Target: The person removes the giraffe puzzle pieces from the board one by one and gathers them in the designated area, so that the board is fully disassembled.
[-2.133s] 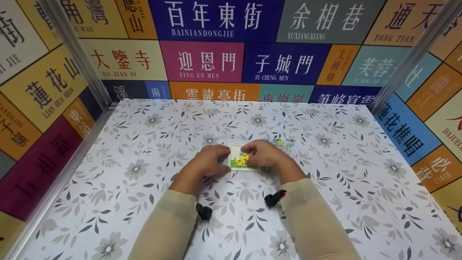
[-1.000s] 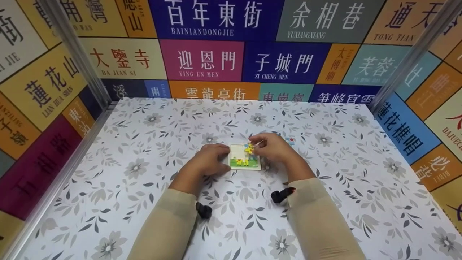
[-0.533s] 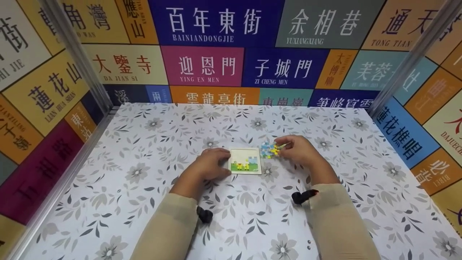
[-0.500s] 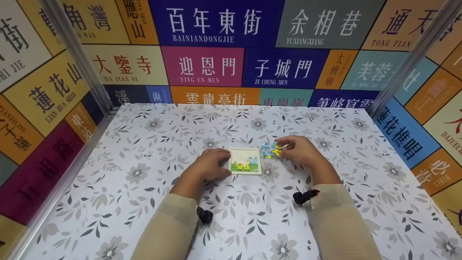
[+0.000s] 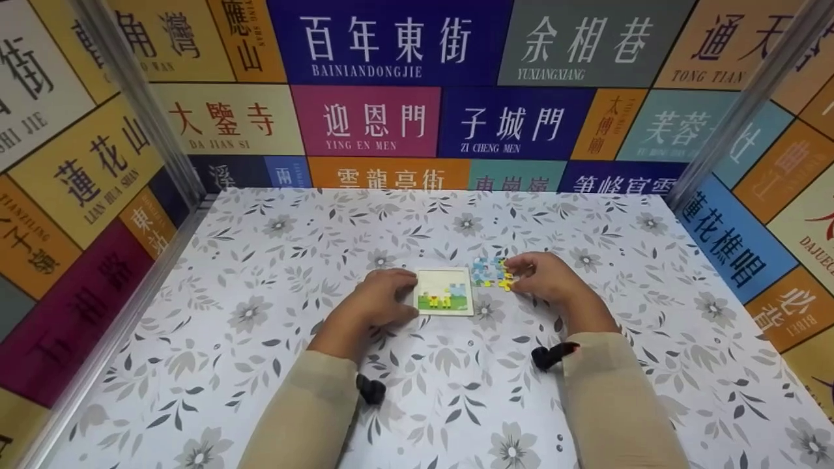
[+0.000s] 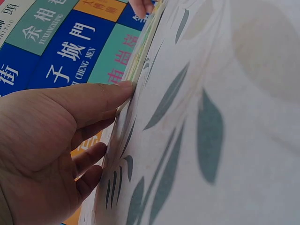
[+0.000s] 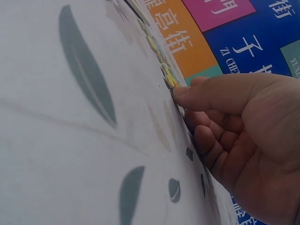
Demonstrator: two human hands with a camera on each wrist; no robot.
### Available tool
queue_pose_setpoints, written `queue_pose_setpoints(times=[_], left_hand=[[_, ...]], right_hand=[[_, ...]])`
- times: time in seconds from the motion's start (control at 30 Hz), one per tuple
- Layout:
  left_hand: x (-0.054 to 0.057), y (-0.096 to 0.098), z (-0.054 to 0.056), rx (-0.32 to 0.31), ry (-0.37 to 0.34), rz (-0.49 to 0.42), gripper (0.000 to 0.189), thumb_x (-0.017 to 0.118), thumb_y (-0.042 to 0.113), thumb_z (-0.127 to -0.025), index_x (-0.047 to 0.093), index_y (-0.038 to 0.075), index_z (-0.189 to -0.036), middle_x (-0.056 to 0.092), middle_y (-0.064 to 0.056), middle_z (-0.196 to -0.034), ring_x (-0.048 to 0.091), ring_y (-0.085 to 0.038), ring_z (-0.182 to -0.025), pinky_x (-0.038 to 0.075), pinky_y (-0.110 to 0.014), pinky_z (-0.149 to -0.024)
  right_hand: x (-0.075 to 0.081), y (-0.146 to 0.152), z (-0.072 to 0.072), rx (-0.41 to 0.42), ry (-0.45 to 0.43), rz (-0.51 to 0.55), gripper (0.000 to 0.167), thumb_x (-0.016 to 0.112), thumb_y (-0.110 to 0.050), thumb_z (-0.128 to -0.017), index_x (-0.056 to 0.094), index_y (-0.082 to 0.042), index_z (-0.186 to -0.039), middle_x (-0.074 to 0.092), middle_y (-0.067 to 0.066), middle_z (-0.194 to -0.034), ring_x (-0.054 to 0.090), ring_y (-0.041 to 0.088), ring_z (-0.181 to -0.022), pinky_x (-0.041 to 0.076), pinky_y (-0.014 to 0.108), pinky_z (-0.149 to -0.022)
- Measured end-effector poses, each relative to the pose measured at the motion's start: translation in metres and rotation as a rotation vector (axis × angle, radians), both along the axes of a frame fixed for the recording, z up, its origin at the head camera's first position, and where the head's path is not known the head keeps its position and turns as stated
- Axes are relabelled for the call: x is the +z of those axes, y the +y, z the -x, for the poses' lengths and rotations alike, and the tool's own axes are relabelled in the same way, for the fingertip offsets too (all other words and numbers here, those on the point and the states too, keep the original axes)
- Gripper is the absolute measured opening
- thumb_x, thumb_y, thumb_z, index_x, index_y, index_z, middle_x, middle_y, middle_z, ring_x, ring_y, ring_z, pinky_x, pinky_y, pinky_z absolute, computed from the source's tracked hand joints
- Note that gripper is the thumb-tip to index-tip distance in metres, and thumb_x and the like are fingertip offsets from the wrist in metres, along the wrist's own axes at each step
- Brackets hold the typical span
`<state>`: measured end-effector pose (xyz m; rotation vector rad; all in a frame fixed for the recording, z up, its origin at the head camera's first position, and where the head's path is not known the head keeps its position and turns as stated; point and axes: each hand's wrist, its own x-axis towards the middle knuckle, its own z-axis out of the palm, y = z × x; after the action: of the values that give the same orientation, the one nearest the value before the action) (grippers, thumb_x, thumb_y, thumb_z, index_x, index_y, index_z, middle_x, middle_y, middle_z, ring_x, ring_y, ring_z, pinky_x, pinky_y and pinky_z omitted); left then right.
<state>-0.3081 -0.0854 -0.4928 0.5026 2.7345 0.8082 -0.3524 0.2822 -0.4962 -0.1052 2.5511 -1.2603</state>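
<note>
A small square puzzle tray (image 5: 445,292) lies on the patterned tablecloth, giraffe-like yellow pieces, green and blue along its lower part and bare board above. My left hand (image 5: 378,298) rests against its left edge; in the left wrist view the thumb (image 6: 123,90) touches the tray's edge and the fingers lie loosely bent. Right of the tray are several blue and yellow puzzle pieces (image 5: 484,267). My right hand (image 5: 546,280) pinches a yellow puzzle piece (image 5: 506,284) at their right side. The right wrist view shows the thumb tip (image 7: 180,93) on this piece; the index fingertip is hidden there.
The white tablecloth (image 5: 260,365) with grey flowers and leaves covers the table. Walls of coloured signs (image 5: 365,117) rise behind and at both sides, with clear corner posts. A black wrist camera (image 5: 370,389) sits at the left sleeve, another (image 5: 548,357) at the right.
My right hand has drawn back from above the tray to the loose pieces at its right. A yellow piece there has shifted right and nearer. The left hand has kept its place.
</note>
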Motion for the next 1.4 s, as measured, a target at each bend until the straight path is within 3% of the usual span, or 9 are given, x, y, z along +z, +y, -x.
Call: queue_pose_setpoints(times=[0.4,0.5,0.73,1.03,1.4], left_hand=[[-0.001,0.0,-0.001,0.001,-0.001,0.002,0.068,0.082,0.032,-0.091,0.059,0.022,-0.154,0.05,0.004,-0.167,0.035,-0.031,-0.161,0.025,-0.051,-0.135],[0.001,0.0,0.0,-0.001,0.002,0.01,0.067,0.082,0.033,-0.092,0.06,0.021,-0.154,0.05,0.004,-0.167,0.035,-0.031,-0.161,0.025,-0.051,-0.134],[0.0,0.0,0.0,0.014,-0.002,0.006,0.067,0.083,0.033,-0.091,0.06,0.022,-0.153,0.051,0.006,-0.166,0.036,-0.028,-0.161,0.028,-0.051,-0.133],[-0.002,-0.001,0.002,-0.001,0.005,0.008,0.065,0.082,0.032,-0.092,0.061,0.02,-0.153,0.052,0.003,-0.165,0.036,-0.03,-0.161,0.027,-0.05,-0.134],[0.0,0.001,0.001,-0.009,0.004,0.008,0.068,0.083,0.033,-0.091,0.06,0.021,-0.154,0.051,0.002,-0.166,0.036,-0.031,-0.16,0.027,-0.05,-0.134]], right_hand=[[0.011,-0.008,-0.001,-0.019,-0.008,-0.012,0.054,0.077,-0.009,-0.094,0.064,-0.016,-0.146,0.065,0.012,-0.14,0.064,0.024,-0.108,0.057,0.031,-0.079],[0.018,-0.018,-0.002,0.026,0.04,-0.061,0.051,0.076,-0.014,-0.096,0.065,-0.016,-0.146,0.066,0.012,-0.138,0.065,0.024,-0.102,0.056,0.031,-0.074],[0.02,-0.05,-0.008,0.154,0.143,-0.089,0.048,0.079,-0.019,-0.094,0.07,-0.014,-0.141,0.072,0.011,-0.132,0.07,0.025,-0.107,0.057,0.032,-0.078],[0.016,-0.074,-0.013,0.21,0.069,-0.031,0.046,0.081,-0.018,-0.094,0.071,-0.014,-0.138,0.072,0.01,-0.132,0.068,0.022,-0.104,0.058,0.03,-0.077],[0.012,-0.084,-0.017,0.204,0.061,-0.102,0.045,0.082,-0.011,-0.09,0.073,-0.014,-0.134,0.073,0.008,-0.13,0.066,0.019,-0.095,0.055,0.029,-0.073]])
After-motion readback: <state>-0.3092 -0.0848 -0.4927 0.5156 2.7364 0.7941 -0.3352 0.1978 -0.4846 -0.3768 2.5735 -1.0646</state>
